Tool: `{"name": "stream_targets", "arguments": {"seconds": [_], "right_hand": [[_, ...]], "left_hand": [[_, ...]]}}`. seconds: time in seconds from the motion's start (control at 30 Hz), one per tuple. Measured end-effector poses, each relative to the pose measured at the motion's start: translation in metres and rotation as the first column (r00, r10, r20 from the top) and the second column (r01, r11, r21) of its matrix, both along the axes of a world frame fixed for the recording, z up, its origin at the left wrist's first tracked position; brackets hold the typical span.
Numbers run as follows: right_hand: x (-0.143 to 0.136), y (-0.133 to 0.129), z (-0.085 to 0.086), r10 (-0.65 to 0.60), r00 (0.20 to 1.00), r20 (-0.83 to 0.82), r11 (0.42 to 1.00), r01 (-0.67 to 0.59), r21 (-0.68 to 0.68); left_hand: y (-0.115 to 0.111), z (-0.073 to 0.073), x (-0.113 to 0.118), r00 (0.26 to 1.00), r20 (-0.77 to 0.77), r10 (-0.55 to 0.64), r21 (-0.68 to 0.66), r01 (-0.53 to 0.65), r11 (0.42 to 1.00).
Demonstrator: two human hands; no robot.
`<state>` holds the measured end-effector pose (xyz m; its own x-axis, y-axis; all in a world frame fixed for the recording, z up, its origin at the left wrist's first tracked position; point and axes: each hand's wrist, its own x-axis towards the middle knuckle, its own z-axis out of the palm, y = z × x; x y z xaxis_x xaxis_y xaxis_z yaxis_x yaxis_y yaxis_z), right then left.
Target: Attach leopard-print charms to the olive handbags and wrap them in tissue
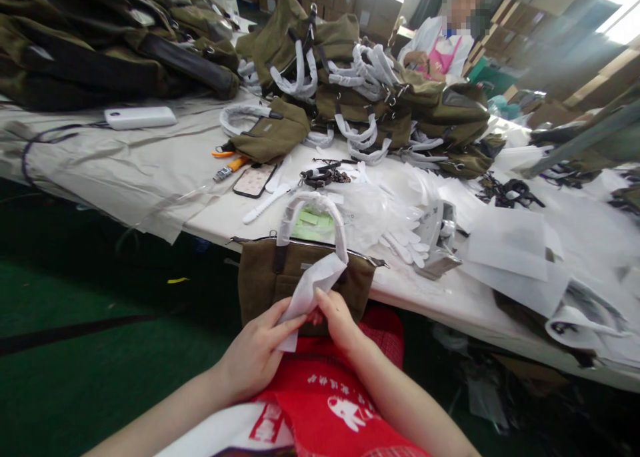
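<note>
An olive-brown handbag [260, 283] stands upright against the table's front edge, its zipper line along the top. Its looped handle [315, 200] is wrapped in whitish covering. In front of the bag, a strip of white paper [315, 283] slants upward to the handle's right base. My left hand [265, 343] has its fingers closed on the strip's lower part. My right hand [333, 310] pinches the same strip higher up, thumb on top; its other fingers are partly hidden.
Olive bags [360, 103] with wrapped handles are heaped at the back, with more bags [100, 57] at left. Nearer lie a phone [255, 179], a yellow-handled tool [231, 167], a white power bank [140, 117], a tape dispenser [440, 240] and white sheets [507, 243]. A co-worker [440, 43] is beyond.
</note>
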<state>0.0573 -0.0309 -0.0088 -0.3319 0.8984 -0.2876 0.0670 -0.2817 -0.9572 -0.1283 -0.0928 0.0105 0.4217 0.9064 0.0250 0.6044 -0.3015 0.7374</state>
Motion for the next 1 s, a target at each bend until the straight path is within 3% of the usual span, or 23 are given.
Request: {"name": "stream_targets", "arguments": {"seconds": [0.07, 0.17, 0.23, 0.3, 0.33, 0.4, 0.47, 0.53, 0.67, 0.77, 0.87, 0.93, 1.0], "right_hand": [[-0.001, -0.001, 0.002, -0.019, 0.999, 0.051, 0.999, 0.017, 0.032], [-0.007, -0.003, 0.005, -0.132, 0.991, -0.004, 0.988, 0.132, -0.08], [-0.01, -0.004, 0.007, -0.161, 0.983, -0.088, 0.975, 0.145, -0.167], [-0.011, -0.005, 0.008, -0.15, 0.98, -0.131, 0.972, 0.121, -0.203], [-0.01, -0.005, 0.007, -0.134, 0.981, -0.138, 0.973, 0.104, -0.207], [-0.009, -0.006, 0.005, -0.093, 0.986, -0.139, 0.978, 0.064, -0.199], [-0.007, -0.008, -0.001, -0.05, 0.99, -0.135, 0.985, 0.026, -0.171], [-0.005, -0.008, -0.007, -0.016, 0.993, -0.115, 0.992, 0.001, -0.126], [0.002, -0.006, -0.013, 0.008, 1.0, -0.005, 1.0, -0.008, -0.003], [0.009, -0.002, -0.013, 0.038, 0.995, 0.089, 0.996, -0.045, 0.078], [0.015, 0.001, -0.011, 0.102, 0.995, -0.01, 0.995, -0.102, 0.006], [0.017, 0.002, -0.01, 0.095, 0.989, -0.114, 0.989, -0.107, -0.099], [0.017, 0.003, -0.008, 0.071, 0.99, -0.119, 0.985, -0.089, -0.147]], "left_hand": [[-0.001, 0.005, 0.0, 1.0, 0.027, -0.015, -0.025, 0.016, 1.0], [-0.004, 0.015, 0.003, 0.982, 0.187, 0.011, -0.091, 0.006, 0.996], [-0.001, 0.021, 0.004, 0.913, 0.379, 0.147, -0.184, -0.082, 0.979], [0.008, 0.025, 0.005, 0.785, 0.49, 0.378, -0.336, -0.23, 0.913], [0.015, 0.026, 0.007, 0.735, 0.487, 0.472, -0.404, -0.29, 0.868], [0.033, 0.025, 0.012, 0.727, 0.428, 0.537, -0.485, -0.317, 0.815], [0.05, 0.023, 0.02, 0.779, 0.402, 0.481, -0.535, -0.226, 0.814], [0.062, 0.02, 0.03, 0.78, 0.423, 0.461, -0.6, -0.14, 0.788], [0.072, 0.014, 0.049, 0.662, 0.472, 0.583, -0.739, -0.064, 0.671], [0.073, 0.011, 0.055, 0.62, 0.508, 0.598, -0.746, -0.031, 0.665], [0.073, 0.01, 0.056, 0.623, 0.531, 0.574, -0.747, 0.026, 0.664], [0.072, 0.009, 0.056, 0.623, 0.558, 0.548, -0.762, 0.123, 0.636], [0.072, 0.008, 0.056, 0.606, 0.591, 0.532, -0.754, 0.183, 0.631]]}}
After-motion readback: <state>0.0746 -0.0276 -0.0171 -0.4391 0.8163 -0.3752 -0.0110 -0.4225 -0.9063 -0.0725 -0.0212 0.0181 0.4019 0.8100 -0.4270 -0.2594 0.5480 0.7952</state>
